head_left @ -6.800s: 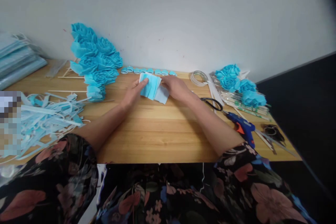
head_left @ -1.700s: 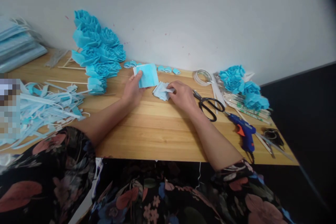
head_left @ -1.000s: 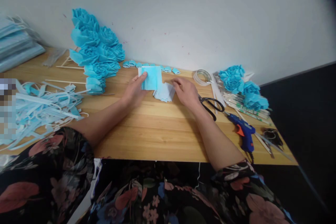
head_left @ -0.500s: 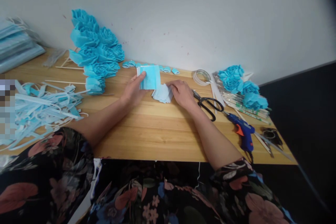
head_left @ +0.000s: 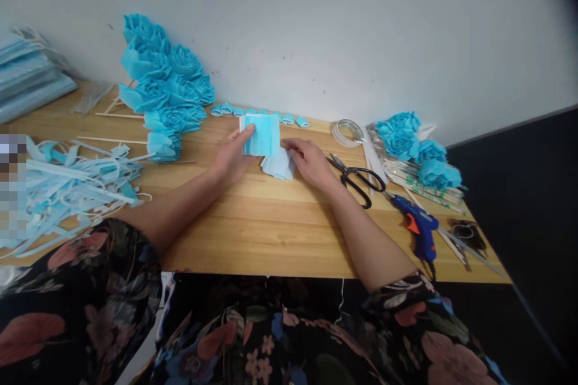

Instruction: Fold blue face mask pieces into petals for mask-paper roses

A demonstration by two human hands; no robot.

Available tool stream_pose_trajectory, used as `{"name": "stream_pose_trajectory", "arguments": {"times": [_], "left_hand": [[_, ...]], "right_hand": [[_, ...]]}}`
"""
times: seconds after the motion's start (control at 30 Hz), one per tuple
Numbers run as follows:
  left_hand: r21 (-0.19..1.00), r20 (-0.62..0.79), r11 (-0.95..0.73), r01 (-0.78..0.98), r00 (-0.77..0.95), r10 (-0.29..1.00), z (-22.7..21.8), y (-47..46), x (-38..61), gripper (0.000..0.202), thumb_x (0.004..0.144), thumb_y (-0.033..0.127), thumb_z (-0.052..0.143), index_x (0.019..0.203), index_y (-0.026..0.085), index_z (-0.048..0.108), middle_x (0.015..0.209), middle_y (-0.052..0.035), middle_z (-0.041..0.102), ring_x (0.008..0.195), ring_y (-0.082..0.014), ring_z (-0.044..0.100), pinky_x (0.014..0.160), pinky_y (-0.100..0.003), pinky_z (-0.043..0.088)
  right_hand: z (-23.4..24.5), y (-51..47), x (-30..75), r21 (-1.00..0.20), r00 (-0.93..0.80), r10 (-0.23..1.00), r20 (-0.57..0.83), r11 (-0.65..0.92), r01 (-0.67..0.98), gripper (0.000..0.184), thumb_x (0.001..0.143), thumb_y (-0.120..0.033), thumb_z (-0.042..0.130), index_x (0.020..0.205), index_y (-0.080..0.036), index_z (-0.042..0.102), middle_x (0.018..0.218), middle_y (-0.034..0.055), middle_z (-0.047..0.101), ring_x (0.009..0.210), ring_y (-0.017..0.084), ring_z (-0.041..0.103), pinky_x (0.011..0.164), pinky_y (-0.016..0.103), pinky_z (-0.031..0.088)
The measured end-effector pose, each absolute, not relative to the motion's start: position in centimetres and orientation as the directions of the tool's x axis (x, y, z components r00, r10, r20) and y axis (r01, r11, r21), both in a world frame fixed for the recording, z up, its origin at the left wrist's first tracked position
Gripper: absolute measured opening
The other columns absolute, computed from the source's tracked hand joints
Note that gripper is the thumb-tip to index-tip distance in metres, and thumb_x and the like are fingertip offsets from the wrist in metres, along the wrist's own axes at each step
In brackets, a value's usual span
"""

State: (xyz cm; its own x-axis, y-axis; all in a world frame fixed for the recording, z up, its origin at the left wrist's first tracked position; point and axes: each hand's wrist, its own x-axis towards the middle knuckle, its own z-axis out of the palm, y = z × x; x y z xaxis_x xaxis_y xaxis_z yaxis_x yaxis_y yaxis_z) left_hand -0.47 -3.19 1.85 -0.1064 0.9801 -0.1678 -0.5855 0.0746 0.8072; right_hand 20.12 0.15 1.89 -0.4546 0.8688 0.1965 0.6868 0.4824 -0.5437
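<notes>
My left hand (head_left: 231,156) pinches a square light-blue fabric piece (head_left: 264,135) and holds it upright over the wooden table (head_left: 253,222). My right hand (head_left: 310,162) rests with curled fingers on a small stack of pale blue fabric pieces (head_left: 277,163) lying on the table, and its fingertips touch the edge of the held piece. A row of small rolled blue petals (head_left: 226,109) lies along the wall behind both hands.
A heap of blue fabric roses (head_left: 162,93) on sticks lies at the back left, a pile of cut strips (head_left: 67,183) at the left. Black scissors (head_left: 354,175), a blue glue gun (head_left: 419,227), a tape roll (head_left: 347,131) and more roses (head_left: 418,150) lie at the right.
My left hand has kept the blue square upright and shifted it slightly right. My right hand slid left over the stack toward the held piece.
</notes>
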Motion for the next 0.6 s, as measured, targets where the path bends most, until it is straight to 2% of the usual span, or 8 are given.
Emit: {"name": "stream_pose_trajectory", "arguments": {"times": [0.17, 0.23, 0.33, 0.4, 0.47, 0.6], "left_hand": [[0.842, -0.117, 0.024, -0.54, -0.138, 0.983, 1.3, -2.9, -0.4, 0.029, 0.085, 0.042, 0.079, 0.096, 0.017, 0.07, 0.095, -0.007, 0.078, 0.099, -0.0244, 0.073, 0.093, -0.039, 0.06], [0.882, -0.045, -0.044, -0.47, -0.176, 0.983, 1.1, -2.9, -0.3, 0.035, 0.083, 0.049, 0.08, 0.096, 0.017, 0.071, 0.094, -0.006, 0.078, 0.099, -0.0239, 0.073, 0.091, -0.035, 0.059], [0.934, 0.072, -0.13, -0.332, -0.182, 0.981, 1.3, -3.3, -0.3, 0.044, 0.08, 0.058, 0.08, 0.098, 0.018, 0.075, 0.093, -0.0049, 0.078, 0.096, -0.0234, 0.073, 0.086, -0.032, 0.058], [0.955, 0.124, -0.157, -0.25, -0.143, 0.982, 1.7, -3.8, -0.3, 0.044, 0.079, 0.059, 0.079, 0.094, 0.018, 0.076, 0.09, -0.0036, 0.078, 0.092, -0.0223, 0.072, 0.081, -0.029, 0.057], [0.969, 0.153, -0.169, -0.18, -0.102, 0.983, 2.2, -4.4, -0.2, 0.039, 0.081, 0.057, 0.079, 0.087, 0.019, 0.077, 0.084, -0.0018, 0.076, 0.085, -0.0206, 0.07, 0.075, -0.027, 0.055], [0.981, 0.127, -0.134, -0.143, -0.06, 0.99, 2.5, -4.9, 0.2, 0.034, 0.082, 0.051, 0.08, 0.075, 0.018, 0.076, 0.072, -0.0008, 0.071, 0.071, -0.0172, 0.064, 0.064, -0.027, 0.05]], "right_hand": [[2.2, -0.2, 20.0, -0.625, -0.426, 0.874, 0.232, 0.47, 0.624, 0.041, 0.099, -0.024, 0.042, 0.129, -0.018, 0.068, 0.125, 0.0096, 0.076, 0.119, 0.026, 0.066, 0.108, 0.045, 0.047], [2.7, -0.5, 19.9, -0.72, -0.389, 0.882, 0.266, 0.45, 0.529, 0.041, 0.101, -0.036, 0.044, 0.131, -0.018, 0.067, 0.13, 0.0106, 0.074, 0.121, 0.025, 0.066, 0.108, 0.043, 0.048], [3.5, -1.3, 19.3, -0.853, -0.391, 0.883, 0.259, 0.399, 0.337, 0.054, 0.098, -0.058, 0.051, 0.133, -0.019, 0.064, 0.134, 0.0111, 0.071, 0.119, 0.025, 0.067, 0.103, 0.04, 0.051], [3.7, -1.7, 18.8, -0.895, -0.398, 0.89, 0.221, 0.347, 0.279, 0.063, 0.089, -0.067, 0.06, 0.13, -0.019, 0.064, 0.125, 0.0108, 0.073, 0.112, 0.025, 0.068, 0.096, 0.039, 0.053], [3.6, -2.0, 18.2, -0.92, -0.361, 0.917, 0.168, 0.277, 0.276, 0.063, 0.079, -0.069, 0.071, 0.118, -0.019, 0.068, 0.11, 0.0087, 0.075, 0.099, 0.023, 0.069, 0.088, 0.037, 0.055], [2.9, -2.1, 17.7, -0.972, -0.239, 0.965, 0.11, 0.155, 0.177, 0.042, 0.073, -0.058, 0.078, 0.09, -0.02, 0.068, 0.087, 0.0031, 0.073, 0.079, 0.019, 0.065, 0.077, 0.035, 0.054]]}}
